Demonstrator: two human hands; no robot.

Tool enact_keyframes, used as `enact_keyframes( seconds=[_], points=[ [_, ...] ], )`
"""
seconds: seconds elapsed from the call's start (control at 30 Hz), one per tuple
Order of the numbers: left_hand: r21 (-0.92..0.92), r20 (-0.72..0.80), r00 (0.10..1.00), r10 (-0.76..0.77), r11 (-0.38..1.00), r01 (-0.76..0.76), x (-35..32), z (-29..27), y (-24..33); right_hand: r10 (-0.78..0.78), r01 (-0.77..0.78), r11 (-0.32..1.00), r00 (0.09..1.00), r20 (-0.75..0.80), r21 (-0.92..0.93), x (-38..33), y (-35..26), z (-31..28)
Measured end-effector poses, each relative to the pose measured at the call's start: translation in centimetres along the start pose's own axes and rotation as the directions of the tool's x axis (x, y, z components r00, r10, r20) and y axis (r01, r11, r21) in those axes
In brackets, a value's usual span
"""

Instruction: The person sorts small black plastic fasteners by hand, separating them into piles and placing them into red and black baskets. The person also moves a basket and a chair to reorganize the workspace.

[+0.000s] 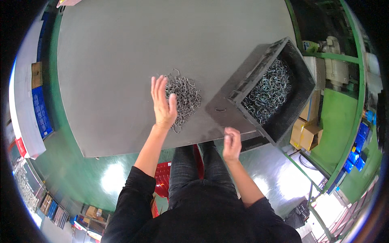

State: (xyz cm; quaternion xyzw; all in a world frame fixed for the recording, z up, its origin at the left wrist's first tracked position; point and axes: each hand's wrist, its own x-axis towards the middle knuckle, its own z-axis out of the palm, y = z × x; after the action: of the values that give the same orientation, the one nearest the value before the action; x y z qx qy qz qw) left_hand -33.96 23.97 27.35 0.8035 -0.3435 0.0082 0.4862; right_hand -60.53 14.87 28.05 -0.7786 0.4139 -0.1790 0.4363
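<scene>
My left hand point(163, 104) is stretched out flat with its fingers upright at the left side of a pile of small bent metal hooks point(185, 99) on the grey table point(109, 77). Nothing shows in that palm. By the table's near edge my right hand point(232, 145) has its fingers curled in, and whatever may be inside them is hidden. One loose hook point(220, 109) lies between the pile and a black plastic crate point(300, 79). This crate is tipped toward me on the right, with many similar hooks point(269, 91) heaped inside.
Part of the crate overhangs the table's right edge. Beyond it stand a green metal frame point(344, 59) and cardboard boxes point(306, 133). A red seat point(163, 178) is beneath me. Blue packages point(41, 107) lie along the left side.
</scene>
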Motion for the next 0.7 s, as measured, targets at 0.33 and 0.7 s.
enact_keyframes(
  seconds=[0.33, 0.7],
  points=[
    [-0.552, 0.407, 0.773, -0.487, 0.543, 0.632, -1.6, 12.7, 16.5, 0.671, -0.259, 0.648, 0.639, -0.376, 0.716, 2.7, 1.5, -12.2],
    [-0.536, 0.235, 0.933, -0.273, 0.764, 0.359, 22.3, 12.6, 11.8, 0.628, -0.321, 0.403, 0.778, -0.003, 0.857, 15.2, -9.7, -3.2]
  ],
)
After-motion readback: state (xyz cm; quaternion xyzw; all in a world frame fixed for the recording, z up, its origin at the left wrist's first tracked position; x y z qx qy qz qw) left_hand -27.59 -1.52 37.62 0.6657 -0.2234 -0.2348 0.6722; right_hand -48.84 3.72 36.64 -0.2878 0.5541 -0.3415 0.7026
